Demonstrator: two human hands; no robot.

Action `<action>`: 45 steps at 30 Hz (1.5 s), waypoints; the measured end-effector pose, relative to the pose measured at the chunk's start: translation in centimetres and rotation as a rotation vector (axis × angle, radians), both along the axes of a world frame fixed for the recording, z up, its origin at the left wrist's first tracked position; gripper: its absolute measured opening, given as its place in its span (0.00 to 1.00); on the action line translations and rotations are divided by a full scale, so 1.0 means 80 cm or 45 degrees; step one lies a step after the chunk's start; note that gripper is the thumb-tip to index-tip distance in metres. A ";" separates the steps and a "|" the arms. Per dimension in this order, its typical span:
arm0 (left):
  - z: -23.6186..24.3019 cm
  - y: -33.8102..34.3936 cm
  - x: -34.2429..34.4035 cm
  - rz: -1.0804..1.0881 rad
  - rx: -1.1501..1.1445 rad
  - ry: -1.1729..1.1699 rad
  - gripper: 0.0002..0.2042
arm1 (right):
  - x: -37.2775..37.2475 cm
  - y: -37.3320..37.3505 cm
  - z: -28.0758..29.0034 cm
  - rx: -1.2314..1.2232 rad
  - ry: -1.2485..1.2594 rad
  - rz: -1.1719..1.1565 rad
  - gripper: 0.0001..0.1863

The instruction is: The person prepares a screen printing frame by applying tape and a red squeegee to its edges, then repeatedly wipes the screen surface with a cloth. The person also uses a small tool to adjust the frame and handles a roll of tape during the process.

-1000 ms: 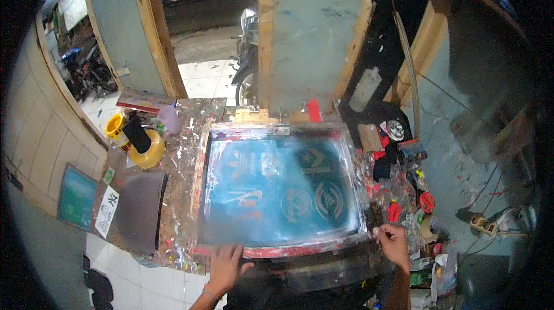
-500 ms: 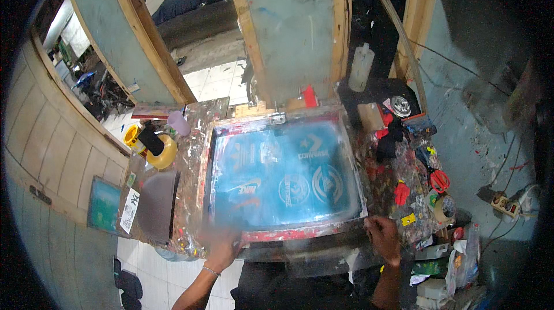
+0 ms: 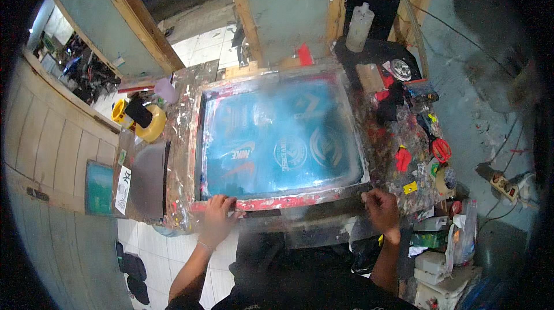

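A screen-printing frame (image 3: 285,201) lies flat on the paint-stained workbench, with reddish, worn edges. Its blue mesh (image 3: 265,137) carries several pale logo-like designs. At the near left part of the frame, my left hand (image 3: 218,216) has its fingers closed over the near edge, the thumb side toward the middle. Just beyond the near right corner, my right hand (image 3: 382,212) is held with fingers curled together, apart from the mesh. Whether those fingers hold anything small is hidden.
On the workbench (image 3: 179,154), left, stand yellow tape rolls (image 3: 151,124) and a dark flat panel (image 3: 151,180). To the right lie a brown block (image 3: 370,77), a black cloth (image 3: 391,105), red-handled scissors (image 3: 441,150) and a tape roll (image 3: 445,178). A white bottle (image 3: 360,27) stands behind.
The view has tilted down, so the bench sits higher in the picture. My left hand, blurred before, now shows clearly on the frame's near edge. My right hand stays near the right corner.
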State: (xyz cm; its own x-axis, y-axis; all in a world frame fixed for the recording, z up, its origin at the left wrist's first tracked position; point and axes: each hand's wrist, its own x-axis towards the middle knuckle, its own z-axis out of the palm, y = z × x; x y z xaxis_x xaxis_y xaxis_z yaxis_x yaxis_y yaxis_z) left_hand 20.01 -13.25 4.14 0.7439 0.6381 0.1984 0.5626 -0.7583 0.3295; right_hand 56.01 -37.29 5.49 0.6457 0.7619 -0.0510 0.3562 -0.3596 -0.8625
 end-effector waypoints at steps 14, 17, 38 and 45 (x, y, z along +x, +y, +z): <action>-0.009 0.000 0.003 0.043 -0.126 0.026 0.18 | 0.013 -0.024 0.035 -0.014 -0.115 -0.108 0.09; -0.016 0.000 0.006 0.016 -0.111 -0.016 0.21 | 0.056 -0.045 0.009 -0.038 -0.343 -0.265 0.11; -0.023 -0.008 0.021 -0.044 -0.103 -0.103 0.19 | 0.276 -0.032 -0.094 0.152 0.411 -0.358 0.05; -0.024 -0.009 0.019 -0.052 -0.015 -0.145 0.18 | 0.285 -0.007 -0.088 0.070 -0.325 -0.399 0.09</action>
State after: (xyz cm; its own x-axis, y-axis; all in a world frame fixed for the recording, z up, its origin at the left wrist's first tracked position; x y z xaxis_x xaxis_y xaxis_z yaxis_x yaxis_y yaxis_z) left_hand 21.49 -13.97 2.24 0.7423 0.6107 0.2758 0.4896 -0.7753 0.3989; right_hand 78.80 -37.82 -1.54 0.8336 0.5235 0.1761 0.4419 -0.4407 -0.7813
